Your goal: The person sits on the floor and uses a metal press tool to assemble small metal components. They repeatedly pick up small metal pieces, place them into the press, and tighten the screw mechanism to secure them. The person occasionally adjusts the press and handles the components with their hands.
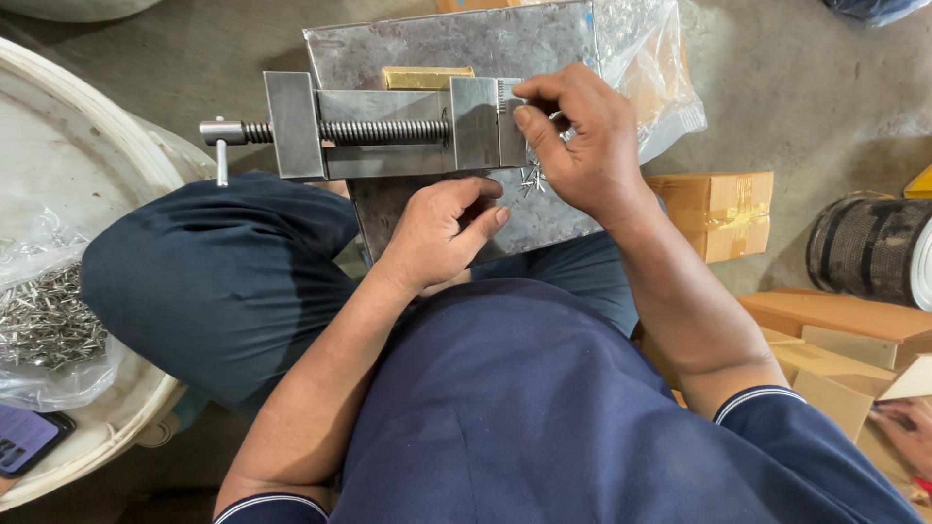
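Steel pins [531,180] lie at the vise [388,126] jaw's right end, so I keep my right hand [573,141] pinching one there, left hand [447,228] curled loosely, steadying the metal block [544,218].

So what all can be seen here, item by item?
Vise: one, grey steel, on the metal block, screw handle pointing left.
Metal block: one, grey, in front of the lap.
Brass bar: one, yellow, behind the vise.
Loose pins: a few, silver, on the block.
Pin bags: two, clear, one top right, one in the tub.
Tub: one, white, left.
Phone: one, dark, lower left.
Cardboard boxes: several, brown, right.
Roll: one, black, far right.
Left hand: curled, on the block.
Right hand: fingers at the vise.
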`<state>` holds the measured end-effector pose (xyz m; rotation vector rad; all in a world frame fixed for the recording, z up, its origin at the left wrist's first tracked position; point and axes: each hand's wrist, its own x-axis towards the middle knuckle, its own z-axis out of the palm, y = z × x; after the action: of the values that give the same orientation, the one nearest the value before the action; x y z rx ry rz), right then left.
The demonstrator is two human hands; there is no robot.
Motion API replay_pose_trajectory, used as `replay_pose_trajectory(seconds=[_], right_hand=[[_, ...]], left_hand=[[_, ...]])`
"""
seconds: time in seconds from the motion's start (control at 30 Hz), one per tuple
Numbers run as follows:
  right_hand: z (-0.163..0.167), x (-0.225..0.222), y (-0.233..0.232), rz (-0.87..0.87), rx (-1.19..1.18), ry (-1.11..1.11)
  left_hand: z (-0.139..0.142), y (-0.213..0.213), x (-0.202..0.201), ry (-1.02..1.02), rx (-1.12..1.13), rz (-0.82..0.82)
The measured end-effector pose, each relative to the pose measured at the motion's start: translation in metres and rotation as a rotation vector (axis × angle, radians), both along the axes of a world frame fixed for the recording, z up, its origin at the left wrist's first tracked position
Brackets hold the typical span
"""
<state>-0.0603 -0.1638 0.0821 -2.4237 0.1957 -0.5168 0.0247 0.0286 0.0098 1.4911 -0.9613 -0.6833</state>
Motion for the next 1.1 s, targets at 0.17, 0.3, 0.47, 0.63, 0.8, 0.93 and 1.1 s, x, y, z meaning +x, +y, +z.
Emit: replay_pose_trajectory(seconds=[0.17,0.3,0.47,0.63,0.8,0.93,1.1], right_hand=[[-0.026,-0.037,-0.014,-0.136,0.022,0.001],[-0.049,-0.069,-0.021,-0.194,0.075,0.126],[-0.066,-0.085,-0.013,-0.188,-0.011,0.146],[-0.062,-0.078,-0.012,-0.16,-0.055,0.168],[-0.058,-0.071,-0.011,-0.101,-0.159,0.177],[-0.062,-0.07,-0.012,-0.073,-0.198,0.157],[-0.064,-0.075,-0.008,-0.234,0.713,0.183]], left_hand=[[-0.008,0.001,-0.002,-0.063,-0.077,-0.014],[-0.015,0.003,-0.003,-0.081,-0.107,-0.008],[-0.015,-0.001,-0.003,-0.119,-0.119,-0.02],[-0.013,-0.003,-0.006,-0.144,-0.121,-0.01],[-0.013,-0.003,-0.006,-0.137,-0.114,-0.011],[-0.013,-0.002,-0.005,-0.123,-0.1,-0.015],[-0.013,-0.001,-0.005,-0.136,-0.093,-0.006]])
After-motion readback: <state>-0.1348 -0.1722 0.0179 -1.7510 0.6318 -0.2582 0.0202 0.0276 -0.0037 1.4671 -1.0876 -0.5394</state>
